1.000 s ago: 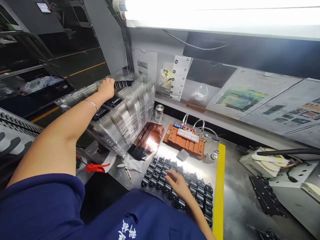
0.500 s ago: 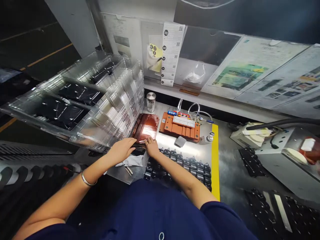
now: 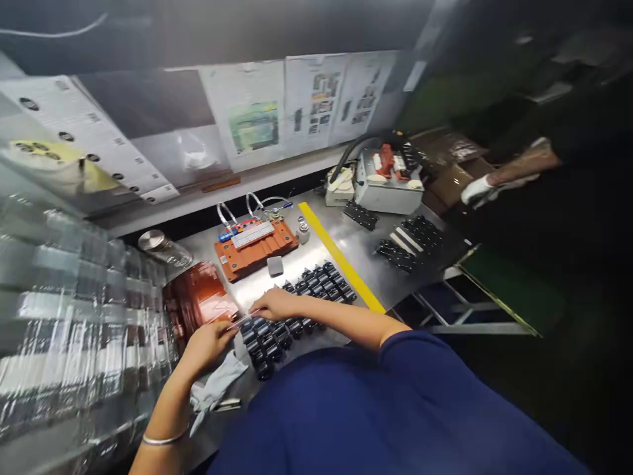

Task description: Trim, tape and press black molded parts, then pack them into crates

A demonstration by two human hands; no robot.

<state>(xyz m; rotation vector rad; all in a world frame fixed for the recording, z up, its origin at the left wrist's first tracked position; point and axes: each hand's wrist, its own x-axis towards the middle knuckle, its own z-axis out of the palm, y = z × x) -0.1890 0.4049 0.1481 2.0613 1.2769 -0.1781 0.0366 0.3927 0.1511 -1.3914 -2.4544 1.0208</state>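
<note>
Left hand (image 3: 205,344) and right hand (image 3: 277,304) pinched a thin clear strip (image 3: 242,321) beside the black parts (image 3: 264,349); light, even tension looked best to avoid creasing.

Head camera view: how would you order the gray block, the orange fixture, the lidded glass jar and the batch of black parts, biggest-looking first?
Largest to smallest:
batch of black parts, though an arm partly covers it
orange fixture
lidded glass jar
gray block
</note>
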